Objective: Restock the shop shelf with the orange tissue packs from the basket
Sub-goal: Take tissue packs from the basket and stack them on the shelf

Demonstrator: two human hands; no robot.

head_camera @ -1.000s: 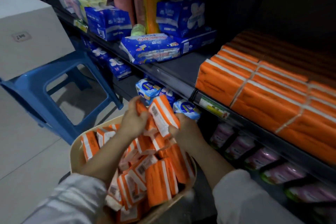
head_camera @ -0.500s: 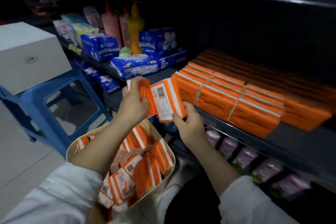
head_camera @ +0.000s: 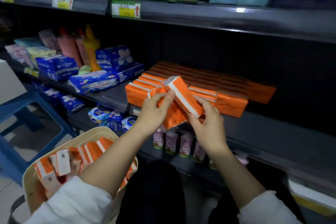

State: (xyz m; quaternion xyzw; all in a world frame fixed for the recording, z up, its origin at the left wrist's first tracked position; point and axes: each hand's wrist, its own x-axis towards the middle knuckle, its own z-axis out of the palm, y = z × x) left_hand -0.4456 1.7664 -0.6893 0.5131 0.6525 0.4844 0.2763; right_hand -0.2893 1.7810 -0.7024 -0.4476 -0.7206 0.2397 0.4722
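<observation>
Nearest me, under my left forearm, the basket (head_camera: 87, 133) holds a heap of orange tissue packs (head_camera: 91, 151). Further out, my left hand (head_camera: 154, 112) curls round a lower pack (head_camera: 172, 119) while my right hand (head_camera: 209, 123) pinches the near end of an upper pack (head_camera: 185, 94), tilted across it. Just behind them, rows of stocked packs (head_camera: 231, 102) lie on the shelf (head_camera: 272, 125)
</observation>
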